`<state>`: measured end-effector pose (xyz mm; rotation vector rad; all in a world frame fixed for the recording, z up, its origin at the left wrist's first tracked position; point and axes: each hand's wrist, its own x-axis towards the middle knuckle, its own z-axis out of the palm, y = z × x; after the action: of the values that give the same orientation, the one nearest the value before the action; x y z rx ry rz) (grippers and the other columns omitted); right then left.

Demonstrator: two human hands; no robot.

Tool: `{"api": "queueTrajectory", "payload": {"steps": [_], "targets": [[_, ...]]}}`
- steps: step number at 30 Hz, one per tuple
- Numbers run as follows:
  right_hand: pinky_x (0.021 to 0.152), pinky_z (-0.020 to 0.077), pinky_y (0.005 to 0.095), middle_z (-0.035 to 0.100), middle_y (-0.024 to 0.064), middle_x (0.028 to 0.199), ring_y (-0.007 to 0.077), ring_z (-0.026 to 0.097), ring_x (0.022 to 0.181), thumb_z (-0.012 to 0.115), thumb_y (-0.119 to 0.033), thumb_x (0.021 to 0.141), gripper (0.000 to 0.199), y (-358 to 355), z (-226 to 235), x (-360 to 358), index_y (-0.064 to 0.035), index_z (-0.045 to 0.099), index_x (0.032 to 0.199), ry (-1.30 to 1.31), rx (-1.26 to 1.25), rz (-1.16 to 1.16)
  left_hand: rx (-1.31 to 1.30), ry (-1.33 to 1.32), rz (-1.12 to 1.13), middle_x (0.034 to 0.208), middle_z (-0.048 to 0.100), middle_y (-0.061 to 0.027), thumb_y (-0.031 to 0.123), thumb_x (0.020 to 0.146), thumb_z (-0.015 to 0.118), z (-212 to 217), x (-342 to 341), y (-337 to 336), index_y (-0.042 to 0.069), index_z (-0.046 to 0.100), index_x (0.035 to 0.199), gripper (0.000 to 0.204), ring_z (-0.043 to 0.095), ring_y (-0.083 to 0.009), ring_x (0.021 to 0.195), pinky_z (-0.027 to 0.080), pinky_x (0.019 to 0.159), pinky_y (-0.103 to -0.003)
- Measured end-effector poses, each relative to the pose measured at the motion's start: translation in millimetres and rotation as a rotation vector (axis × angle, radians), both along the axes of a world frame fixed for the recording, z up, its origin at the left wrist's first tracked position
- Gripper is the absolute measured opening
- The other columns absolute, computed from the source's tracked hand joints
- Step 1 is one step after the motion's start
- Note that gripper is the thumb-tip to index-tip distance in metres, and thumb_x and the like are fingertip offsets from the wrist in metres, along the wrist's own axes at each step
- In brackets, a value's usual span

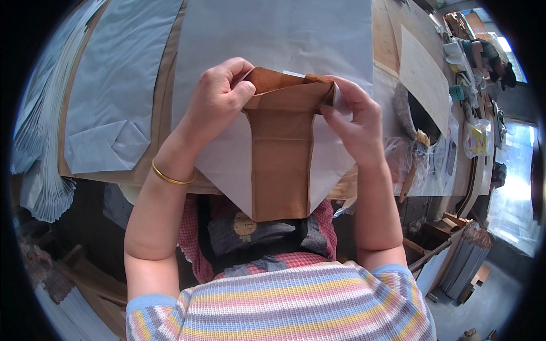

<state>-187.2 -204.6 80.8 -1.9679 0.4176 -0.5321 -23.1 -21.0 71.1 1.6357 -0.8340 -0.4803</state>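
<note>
Left hand [219, 102]: fingers pinched on the upper left corner of a paper bag [281, 170]; some tips hidden behind the rim. Right hand [358, 116]: fingers curled round the opposite corner, spread wider, thumb at the fold; pressure cannot be told.

Bag between both hands, in front of the chest, overhanging the near edge of the desk [389, 34]. White outside, brown strip down the middle. Mouth parted, rust-brown inside; depth out of sight. Pale strip [294, 74] behind rim, mostly covered.

Left: white folded bag [108, 145], lying flat; beyond it, fanned sheets [48, 113], cut by the dark lens rim.

Right: brush [408, 182], partly under clear plastic, its outline unclear. Farther out, clear bag [478, 137] with something yellow inside, not identifiable. Bent co-worker [492, 59] near upper right rim, hands too small to read.
</note>
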Motion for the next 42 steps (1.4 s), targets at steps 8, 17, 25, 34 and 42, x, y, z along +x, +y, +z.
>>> {"api": "queueTrajectory", "payload": {"steps": [8,17,25,34,42], "targets": [[0.066,0.0451,0.0259,0.063,0.0048,0.079,0.0085,0.054,0.073,0.049,0.001,0.084,0.031,-37.1,33.8,-0.7,-0.0012,0.062,0.112,0.292,-0.081,0.163,0.043,0.105,-0.120,0.078,0.059,-0.0017,-0.001,0.080,0.054,11.4,2.7,1.2,-0.006,0.061,0.094,0.016,0.051,-0.0075,0.072,0.049,0.067,-0.025],[0.087,0.0495,0.0296,0.067,0.0114,0.105,0.0178,0.063,0.096,0.052,0.008,0.089,0.011,-44.7,33.0,9.8,0.0027,0.060,0.095,0.183,-0.070,0.414,0.188,0.048,-0.330,0.076,0.059,0.0032,-0.005,0.084,0.064,30.3,3.5,-27.8,-0.001,0.066,0.095,0.011,0.051,-0.0023,0.069,0.041,0.056,-0.019],[0.067,0.0541,0.0358,0.068,0.0110,0.100,0.0294,0.066,0.077,0.076,-0.007,0.073,0.018,-16.9,37.1,6.4,-0.0017,0.062,0.084,0.055,-0.485,0.266,0.131,-0.446,-0.338,0.072,0.060,-0.0148,0.005,0.084,0.067,24.0,-0.1,-36.7,-0.003,0.065,0.083,0.008,0.054,-0.0222,0.061,0.044,0.058,-0.032],[0.066,0.0542,0.0341,0.068,0.0077,0.094,0.0231,0.067,0.076,0.079,-0.005,0.070,0.024,-5.8,31.6,-7.3,-0.0055,0.062,0.087,-0.016,-0.534,0.014,0.068,-0.509,-0.316,0.069,0.057,-0.0153,0.004,0.083,0.068,26.4,-6.4,-33.8,-0.003,0.065,0.081,0.008,0.052,-0.0277,0.060,0.043,0.057,-0.035],[0.078,0.0539,0.0387,0.060,0.0137,0.118,0.0331,0.062,0.100,0.070,0.003,0.073,0.033,-16.4,35.4,-5.6,-0.0078,0.061,0.103,-0.093,-0.541,0.225,0.064,-0.530,-0.299,0.071,0.059,-0.0146,0.004,0.082,0.067,24.7,-8.8,-31.2,-0.002,0.065,0.080,0.006,0.054,-0.0287,0.063,0.044,0.059,-0.036]]}}
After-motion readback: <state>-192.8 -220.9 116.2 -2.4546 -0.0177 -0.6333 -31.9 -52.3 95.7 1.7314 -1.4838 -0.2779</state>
